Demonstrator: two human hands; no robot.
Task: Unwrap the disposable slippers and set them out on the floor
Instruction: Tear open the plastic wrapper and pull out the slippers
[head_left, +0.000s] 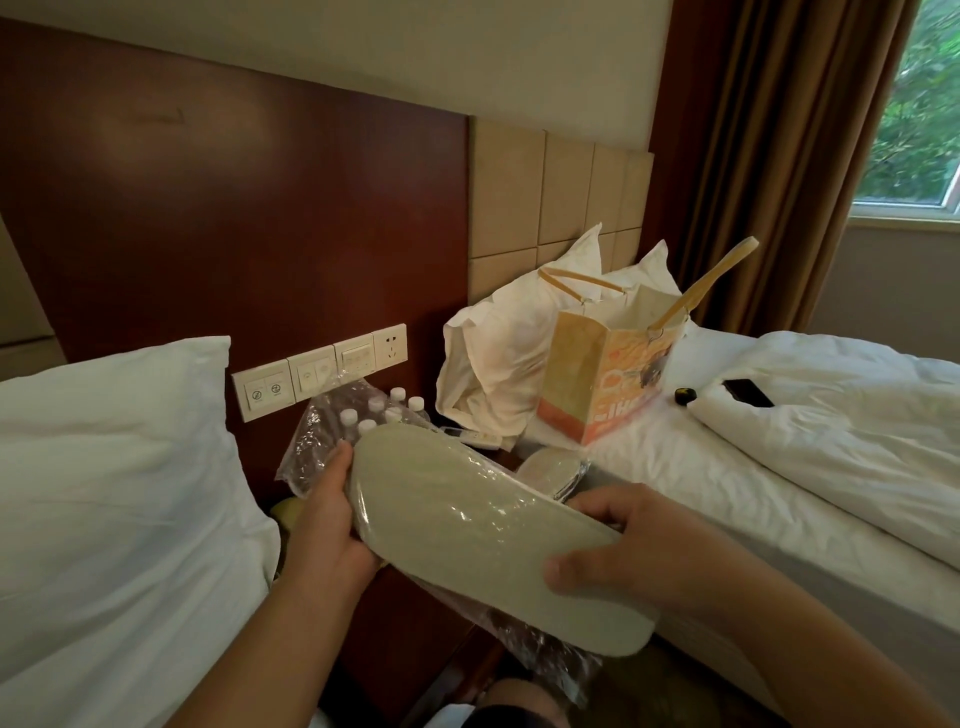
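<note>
Beside a rumpled white bed, a disposable slipper is held sole up and could drop among the water bottles if its slick film is tugged too sharply. It spans both hands: the left hand curls round its far end and the right hand grips its near end. The loose wrapper trails below.
</note>
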